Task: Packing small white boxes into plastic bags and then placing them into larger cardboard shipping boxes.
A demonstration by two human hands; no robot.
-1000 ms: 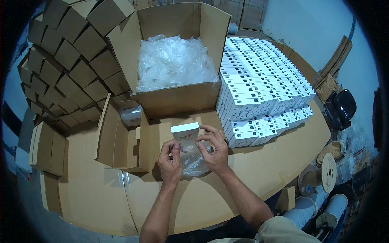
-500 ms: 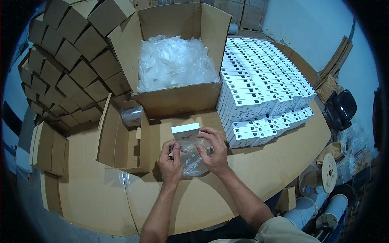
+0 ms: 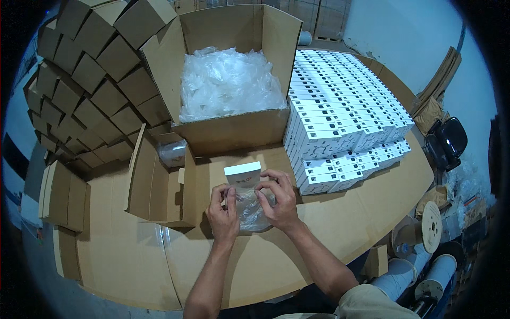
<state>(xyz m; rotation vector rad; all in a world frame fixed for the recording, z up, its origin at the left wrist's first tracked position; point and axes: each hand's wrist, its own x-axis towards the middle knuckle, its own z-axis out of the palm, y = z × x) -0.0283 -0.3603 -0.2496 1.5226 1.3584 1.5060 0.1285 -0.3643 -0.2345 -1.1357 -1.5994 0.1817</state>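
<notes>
Table (image 3: 127, 255): cardboard-covered.
Big carton (image 3: 234, 127): open, full of clear bags, behind the hands.
White boxes (image 3: 345, 122): stacked at right.
Left hand (image 3: 223, 212), right hand (image 3: 279, 199): each pinching the plastic bag (image 3: 249, 212) under the small white box (image 3: 243, 174).

A small white box (image 3: 243, 174) stands at the fingers (image 3: 271, 181), above a clear plastic bag (image 3: 249, 210); stacked white boxes (image 3: 345, 125) right, open carton of bags (image 3: 231, 85) beyond.

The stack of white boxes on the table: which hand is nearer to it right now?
Right. The right hand is just left of the stack of white boxes, near its front corner. The left hand is farther away, across the clear bag both hands hold.
</notes>
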